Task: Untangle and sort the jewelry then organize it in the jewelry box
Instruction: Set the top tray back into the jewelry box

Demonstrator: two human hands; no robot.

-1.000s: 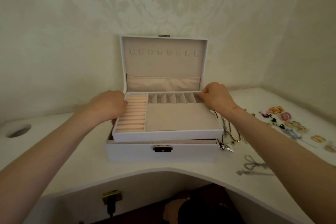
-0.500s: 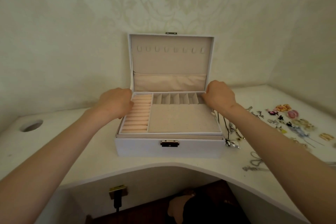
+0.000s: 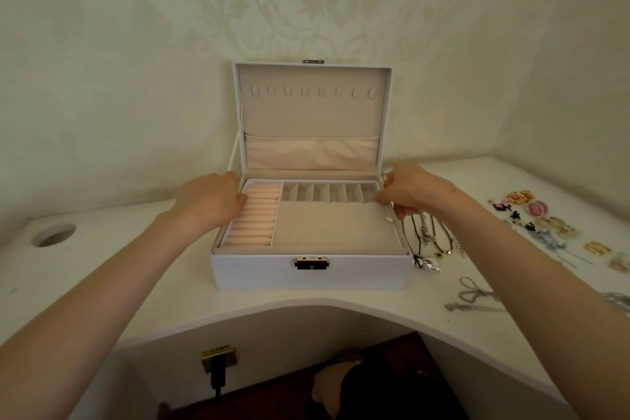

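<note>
A white jewelry box (image 3: 341, 273) stands open on the white table (image 3: 119, 276), its lid (image 3: 313, 112) upright against the wall. The beige inner tray (image 3: 334, 232) sits level inside the box, with pink ring rolls at its left and several small slots along its back. My left hand (image 3: 211, 204) grips the tray's left edge. At the tray's right rear corner, my right hand (image 3: 409, 194) pinches the rim. A tangle of dark cord necklaces (image 3: 429, 239) lies against the box's right side.
Earrings and brooches (image 3: 538, 215) are spread on the table at the right. A silver chain (image 3: 474, 297) lies near the front right edge. A round cable hole (image 3: 53, 235) is at the far left. The table's front edge curves inward below the box.
The tray was raised and tilted above the box a second ago; it has come down and now sits seated inside. Both hands stayed on its edges.
</note>
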